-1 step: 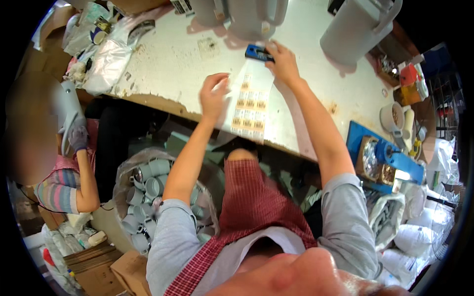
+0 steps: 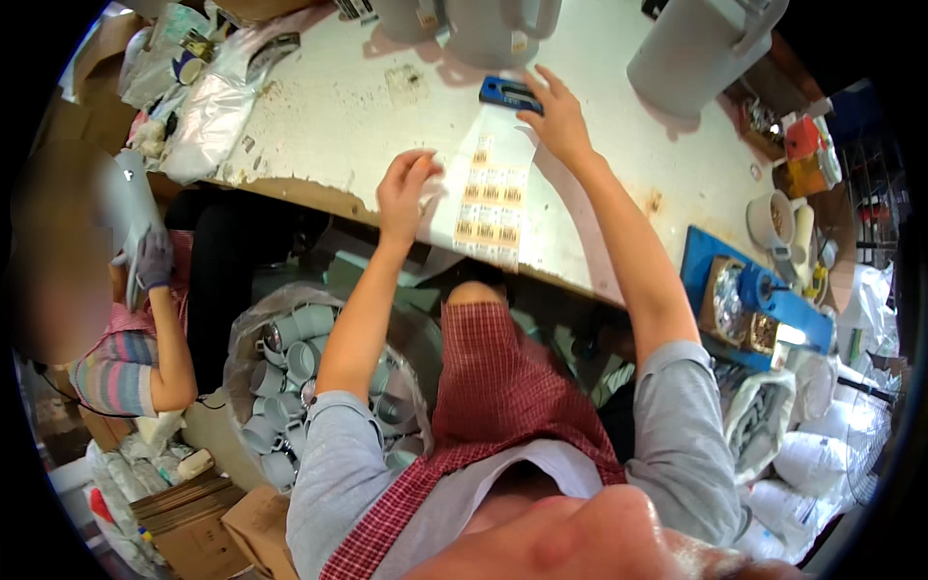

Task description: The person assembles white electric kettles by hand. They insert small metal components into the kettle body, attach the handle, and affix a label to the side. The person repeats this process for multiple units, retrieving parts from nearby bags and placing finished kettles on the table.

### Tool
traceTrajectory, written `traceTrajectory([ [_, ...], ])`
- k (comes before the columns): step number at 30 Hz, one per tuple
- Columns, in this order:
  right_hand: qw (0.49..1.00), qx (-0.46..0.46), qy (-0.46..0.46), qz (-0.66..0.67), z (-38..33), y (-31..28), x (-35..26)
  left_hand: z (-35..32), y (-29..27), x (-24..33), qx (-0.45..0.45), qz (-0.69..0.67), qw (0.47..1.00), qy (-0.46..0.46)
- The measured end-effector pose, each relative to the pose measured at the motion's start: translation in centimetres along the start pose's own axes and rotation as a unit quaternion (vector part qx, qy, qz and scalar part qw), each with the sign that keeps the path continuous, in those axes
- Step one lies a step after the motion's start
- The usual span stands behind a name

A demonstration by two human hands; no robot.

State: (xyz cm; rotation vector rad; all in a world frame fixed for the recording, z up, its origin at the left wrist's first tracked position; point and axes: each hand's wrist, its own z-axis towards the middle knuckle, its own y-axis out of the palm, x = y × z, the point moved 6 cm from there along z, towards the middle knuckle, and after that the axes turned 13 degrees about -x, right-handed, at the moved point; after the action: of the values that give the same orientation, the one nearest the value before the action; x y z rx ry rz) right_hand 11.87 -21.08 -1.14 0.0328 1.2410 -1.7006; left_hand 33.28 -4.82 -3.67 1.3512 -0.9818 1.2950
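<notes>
On the white worktable lies a sheet of small cream stickers, its front end at the table edge. Across its far end rests a blue, bar-shaped object with a dark slot; its exact kind is unclear. My right hand is at the bar's right end, fingers apart, holding nothing. Left of the sheet, my left hand is raised with thumb and fingertips pinched together. Whatever it pinches, if anything, is too small to make out. Beyond the bar stands a large grey pitcher with a small sticker on it.
Another grey pitcher stands at the far right. A blue-based fixture sits at the right edge. Below the table, a plastic-lined container holds several grey parts. At left, a gloved co-worker's hand holds a grey piece.
My right hand's fingers have come off the blue bar and spread beside it. My left hand has shifted slightly left, away from the sticker sheet. The co-worker's grey piece has tilted.
</notes>
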Motion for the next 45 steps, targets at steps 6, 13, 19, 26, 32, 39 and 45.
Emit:
traceTrajectory([
  [6, 0.787, -0.439, 0.239, 0.361, -22.0, 0.2, -12.1, -12.3, -2.1, -8.2, -0.164, 0.169, 0.964, -0.126],
  [13, 0.942, -0.183, 0.269, 0.079, -28.2, 11.1, -0.9, -10.6, -0.6, -9.2, -0.197, 0.082, 0.952, -0.218],
  [19, 0.914, -0.292, 0.279, 0.048, -26.7, 11.9, -1.3, -10.9, -2.0, -6.5, -0.24, 0.151, 0.919, -0.273],
  [26, 0.932, -0.193, 0.222, 0.21, -31.3, 5.9, -7.6, -13.0, 2.3, -4.3, -0.336, 0.254, 0.86, -0.288],
  [32, 0.869, -0.207, 0.254, 0.372, -29.5, 0.7, -12.0, -13.9, 5.2, -3.8, -0.371, 0.068, 0.877, -0.297],
  [39, 0.908, -0.279, 0.182, 0.254, -30.0, -0.3, -9.8, -13.6, 5.8, 0.4, -0.275, -0.128, 0.923, -0.236],
  [45, 0.882, -0.427, 0.154, 0.128, -31.3, -0.4, -7.0, -11.0, 1.8, -4.0, -0.272, 0.445, 0.819, -0.238],
])
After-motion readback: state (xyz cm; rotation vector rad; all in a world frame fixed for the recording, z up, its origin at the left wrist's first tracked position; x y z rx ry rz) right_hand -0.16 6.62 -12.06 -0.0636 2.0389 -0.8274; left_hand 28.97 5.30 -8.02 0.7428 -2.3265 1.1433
